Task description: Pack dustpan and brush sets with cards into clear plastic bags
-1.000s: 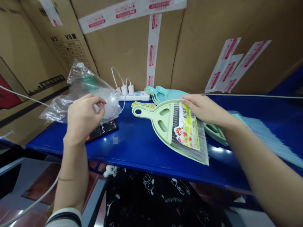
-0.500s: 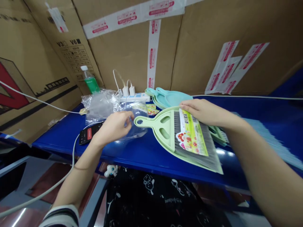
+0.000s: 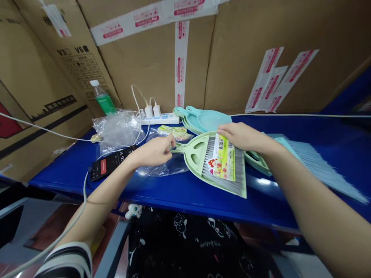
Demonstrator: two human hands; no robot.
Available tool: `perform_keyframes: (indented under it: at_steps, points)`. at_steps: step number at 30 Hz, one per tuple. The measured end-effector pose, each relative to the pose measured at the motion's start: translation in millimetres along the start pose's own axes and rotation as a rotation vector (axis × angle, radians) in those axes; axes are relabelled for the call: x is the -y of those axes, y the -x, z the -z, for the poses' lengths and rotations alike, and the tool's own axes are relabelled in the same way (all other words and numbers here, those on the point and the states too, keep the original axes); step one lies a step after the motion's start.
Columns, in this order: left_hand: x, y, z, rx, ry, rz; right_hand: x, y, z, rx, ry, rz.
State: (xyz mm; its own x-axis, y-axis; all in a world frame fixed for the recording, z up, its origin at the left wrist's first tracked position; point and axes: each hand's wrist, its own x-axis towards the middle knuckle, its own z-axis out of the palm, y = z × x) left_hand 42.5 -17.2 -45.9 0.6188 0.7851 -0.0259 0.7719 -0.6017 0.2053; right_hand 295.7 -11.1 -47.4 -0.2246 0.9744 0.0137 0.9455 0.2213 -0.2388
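A pale green hand brush nested in a matching dustpan (image 3: 193, 161) is held flat just over the blue table, its grey bristles pointing to the lower right. Across the bristles lies a yellow-and-white printed card (image 3: 227, 162). My right hand (image 3: 240, 137) grips the far edge of the set, thumb on the card's top end. At the handle, my left hand (image 3: 155, 151) has its fingers curled around the tip, which they cover. A clear plastic bag (image 3: 176, 168) lies beneath my left hand. Behind the set are blue dustpans (image 3: 211, 119).
A phone (image 3: 110, 164), crumpled plastic bags (image 3: 120, 127), a power strip (image 3: 165, 118) with plugged-in chargers and a green-labelled bottle (image 3: 102, 98) occupy the left. Light blue bristles (image 3: 321, 162) and another green piece (image 3: 256, 162) lie at right. Cardboard walls (image 3: 147, 65) enclose the back.
My left hand has moved right and closed on the handle end. The brush and dustpan set has tilted so its bristle end sits further left. The view has shifted slightly.
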Motion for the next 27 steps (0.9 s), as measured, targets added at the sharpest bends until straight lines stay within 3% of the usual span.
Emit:
perform_keyframes:
  at_steps: [5, 9, 11, 14, 15, 18, 24, 27]
  points:
    - [-5.0, -9.9, -9.3, -0.033, 0.081, -0.076, -1.9, -2.5, -3.1, 0.019, -0.014, 0.032]
    - [-3.4, -7.9, -8.2, 0.021, 0.317, -0.065, -6.9, -5.6, -8.2, -0.023, -0.004, 0.064]
    - [5.0, -5.3, -2.5, -0.016, 0.305, 0.030, -8.2, -6.8, -10.5, -0.029, 0.012, 0.071]
    - [24.8, -1.7, 7.6, -0.165, 0.015, 0.334, -7.8, -8.0, -12.3, -0.027, 0.051, 0.067]
    - [31.4, -0.6, 10.2, -0.163, -0.057, 0.425, -7.2, -8.2, -12.4, -0.017, 0.058, 0.063]
    - [44.8, 2.1, 13.2, -0.083, -0.087, 0.553, -5.5, -8.4, -11.1, 0.012, 0.046, 0.037]
    - [41.7, 1.9, 7.4, 0.082, 0.128, 0.548, -1.9, -7.1, -8.2, 0.010, -0.015, 0.040]
    - [38.6, 0.2, 3.6, 0.104, 0.259, 0.525, 2.6, -5.0, -9.7, 0.008, -0.037, 0.036]
